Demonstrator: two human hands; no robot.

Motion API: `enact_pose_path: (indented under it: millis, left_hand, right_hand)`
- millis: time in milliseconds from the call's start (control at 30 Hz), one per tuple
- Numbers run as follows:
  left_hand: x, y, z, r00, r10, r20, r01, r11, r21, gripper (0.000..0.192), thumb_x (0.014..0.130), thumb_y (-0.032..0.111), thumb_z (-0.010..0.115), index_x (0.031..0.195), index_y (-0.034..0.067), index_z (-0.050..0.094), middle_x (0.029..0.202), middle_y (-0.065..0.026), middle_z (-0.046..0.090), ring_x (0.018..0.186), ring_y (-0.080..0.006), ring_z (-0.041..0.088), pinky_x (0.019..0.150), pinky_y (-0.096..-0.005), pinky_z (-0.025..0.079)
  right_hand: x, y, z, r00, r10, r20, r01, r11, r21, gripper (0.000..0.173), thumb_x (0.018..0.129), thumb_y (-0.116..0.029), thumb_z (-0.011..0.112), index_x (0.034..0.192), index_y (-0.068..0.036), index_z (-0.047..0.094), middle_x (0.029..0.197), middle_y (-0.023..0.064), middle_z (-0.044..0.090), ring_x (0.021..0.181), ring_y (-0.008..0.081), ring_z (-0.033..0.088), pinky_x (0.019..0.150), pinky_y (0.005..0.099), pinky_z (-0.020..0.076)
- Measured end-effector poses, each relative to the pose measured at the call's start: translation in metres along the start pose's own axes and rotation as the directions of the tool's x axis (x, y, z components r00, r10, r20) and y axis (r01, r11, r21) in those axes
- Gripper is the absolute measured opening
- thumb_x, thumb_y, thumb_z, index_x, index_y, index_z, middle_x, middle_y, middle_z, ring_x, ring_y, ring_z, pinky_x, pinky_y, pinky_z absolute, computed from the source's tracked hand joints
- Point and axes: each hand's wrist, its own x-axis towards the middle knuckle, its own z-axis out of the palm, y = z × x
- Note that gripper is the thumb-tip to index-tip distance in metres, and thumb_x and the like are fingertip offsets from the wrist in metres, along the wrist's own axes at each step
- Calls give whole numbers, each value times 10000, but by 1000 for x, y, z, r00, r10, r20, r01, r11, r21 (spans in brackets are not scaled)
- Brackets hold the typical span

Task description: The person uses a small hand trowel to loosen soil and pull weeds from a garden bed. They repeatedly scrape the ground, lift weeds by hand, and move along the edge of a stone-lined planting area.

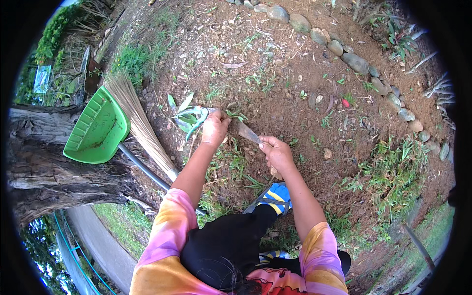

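My right hand [277, 153] is closed around a knife with a worn, soil-marked blade [249, 132]; part of its wooden handle shows below the hand. The blade points up and left, toward my left hand [216, 127]. Fingers of my left hand pinch together at a small green weed [238, 116] by the soil; whether they grip it is hard to tell. Just left of that hand, pruning shears [195, 114] with light green handles lie on the ground among broad green leaves [185, 102].
A green dustpan [97, 129] and a stick broom [134, 118] lie at the left against a tree trunk [48, 147]. Rounded stones [354, 63] form a curved border at upper right. Grass clumps [391, 173] grow at right. My sandalled foot [274, 197] is below my right hand.
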Motion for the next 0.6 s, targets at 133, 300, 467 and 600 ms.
enact_pose_path:
  millis: [133,300,467,600]
  left_hand:
    - [-34,-9,-5,977,192,-95,-189,981,37,252,758,75,644,981,14,543,1019,-249,606,900,-422,608,813,-473,496]
    - [-110,-12,4,934,150,324,-206,967,147,258,781,35,581,1035,67,605,985,-188,615,953,-409,603,851,-446,514]
    - [-136,-9,19,967,125,220,-168,968,186,372,775,44,609,1143,93,607,1007,-198,607,973,-405,602,881,-454,512]
    - [-112,-26,28,951,95,294,-156,969,192,266,736,-11,600,988,66,642,961,-184,636,956,-386,621,870,-427,516]
  right_hand:
    - [-59,-18,-67,998,64,14,-64,998,-6,283,906,-160,660,1182,-101,673,725,-29,578,556,75,478,477,253,428]
    - [-85,-26,-111,966,242,94,-202,928,-313,285,893,-155,664,1165,-70,678,731,-4,589,561,76,491,466,268,432]
    - [-71,-17,-92,954,242,178,-176,930,-323,294,891,-157,667,1170,-66,673,701,-10,581,556,82,495,459,272,422]
    - [-86,-39,-121,947,264,182,-199,929,-313,281,894,-157,662,1158,-64,679,683,-18,570,520,79,489,449,262,410]
